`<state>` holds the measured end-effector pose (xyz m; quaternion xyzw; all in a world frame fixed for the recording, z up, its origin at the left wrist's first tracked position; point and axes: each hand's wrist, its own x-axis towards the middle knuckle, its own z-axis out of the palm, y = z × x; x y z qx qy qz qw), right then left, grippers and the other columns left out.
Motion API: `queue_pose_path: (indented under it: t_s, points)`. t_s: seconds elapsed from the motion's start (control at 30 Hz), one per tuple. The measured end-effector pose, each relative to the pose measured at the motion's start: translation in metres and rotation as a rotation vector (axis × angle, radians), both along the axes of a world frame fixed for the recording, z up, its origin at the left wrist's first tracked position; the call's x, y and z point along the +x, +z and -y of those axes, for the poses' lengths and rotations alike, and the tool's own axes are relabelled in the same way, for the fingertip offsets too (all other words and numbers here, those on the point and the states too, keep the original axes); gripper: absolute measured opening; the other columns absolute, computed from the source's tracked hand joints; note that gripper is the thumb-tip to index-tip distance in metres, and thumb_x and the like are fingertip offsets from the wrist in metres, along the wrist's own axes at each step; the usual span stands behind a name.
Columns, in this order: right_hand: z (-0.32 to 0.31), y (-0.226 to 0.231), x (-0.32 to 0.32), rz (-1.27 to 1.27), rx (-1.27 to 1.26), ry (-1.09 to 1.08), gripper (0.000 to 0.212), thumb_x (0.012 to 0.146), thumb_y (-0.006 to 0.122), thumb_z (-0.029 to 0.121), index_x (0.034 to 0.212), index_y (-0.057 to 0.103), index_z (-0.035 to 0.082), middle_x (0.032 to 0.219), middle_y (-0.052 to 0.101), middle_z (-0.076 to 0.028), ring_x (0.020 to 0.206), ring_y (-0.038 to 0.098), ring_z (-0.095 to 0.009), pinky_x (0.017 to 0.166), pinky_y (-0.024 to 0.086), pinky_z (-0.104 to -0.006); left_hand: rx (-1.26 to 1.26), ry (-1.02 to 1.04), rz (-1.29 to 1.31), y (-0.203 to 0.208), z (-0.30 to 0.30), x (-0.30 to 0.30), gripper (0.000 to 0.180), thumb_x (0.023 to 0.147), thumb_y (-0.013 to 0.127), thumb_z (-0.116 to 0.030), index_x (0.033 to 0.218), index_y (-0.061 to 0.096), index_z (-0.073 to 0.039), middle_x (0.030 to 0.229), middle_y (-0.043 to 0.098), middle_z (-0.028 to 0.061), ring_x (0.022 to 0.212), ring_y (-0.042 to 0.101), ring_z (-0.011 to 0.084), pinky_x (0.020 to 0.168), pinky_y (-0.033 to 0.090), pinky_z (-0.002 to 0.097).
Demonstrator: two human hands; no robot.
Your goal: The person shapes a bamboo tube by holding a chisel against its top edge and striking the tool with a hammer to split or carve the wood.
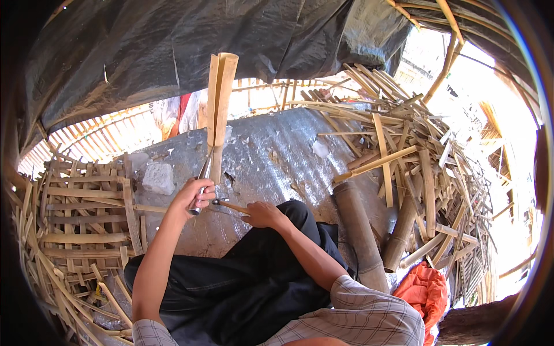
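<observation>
In front of me a pale bamboo piece (pixel 217 98) stands upright, with a split running down from its top. My left hand (pixel 193 194) is closed round a silver, tapering metal tool (pixel 204 168) with a tubular lower end. Its narrow tip reaches the lower end of the split; how deep it goes in I cannot tell. My right hand (pixel 264 215) grips a hammer by its wooden handle (pixel 234 207). The small metal hammer head (pixel 219 201) is close by the left hand's fingers and the bamboo's foot. Both hands are above my crossed legs.
A silvery sheet (pixel 277 144) covers the ground. Thick bamboo tubes (pixel 359 230) and a tall heap of split strips (pixel 427 155) are on the right. Woven bamboo lattice (pixel 86 213) fills the left, beside a pale block (pixel 158 178). Orange cloth (pixel 424 294) lies lower right; dark sheeting (pixel 173 46) hangs overhead.
</observation>
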<state>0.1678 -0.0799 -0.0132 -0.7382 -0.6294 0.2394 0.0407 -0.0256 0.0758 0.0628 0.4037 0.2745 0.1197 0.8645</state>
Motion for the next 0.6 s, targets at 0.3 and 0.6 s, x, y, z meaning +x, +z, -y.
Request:
queue_pose_path:
  t_s: [0.3, 0.6]
  points:
    - [-0.0018, -0.0008, 0.0005, 0.014, -0.039, -0.006, 0.047, 0.091, 0.059, 0.046, 0.102, 0.068, 0.001, 0.097, 0.07, -0.021, 0.097, 0.067, -0.039, 0.085, 0.052, -0.0483, 0.018, -0.023, -0.027, 0.0017, 0.006, 0.0028, 0.019, 0.093, 0.055, -0.011, 0.081, 0.041, -0.009, 0.066, 0.042, -0.004, 0.045, 0.036, -0.0008, 0.031, 0.027, 0.0165]
    - [-0.0016, 0.0002, 0.0006, 0.017, -0.036, 0.005, 0.046, 0.091, 0.059, 0.045, 0.101, 0.068, 0.001, 0.099, 0.07, -0.021, 0.098, 0.067, -0.04, 0.085, 0.052, -0.0491, 0.01, -0.05, -0.018, -0.0001, -0.0008, -0.001, 0.019, 0.094, 0.055, -0.013, 0.08, 0.042, -0.009, 0.065, 0.041, -0.0047, 0.044, 0.035, -0.0011, 0.032, 0.028, 0.0161]
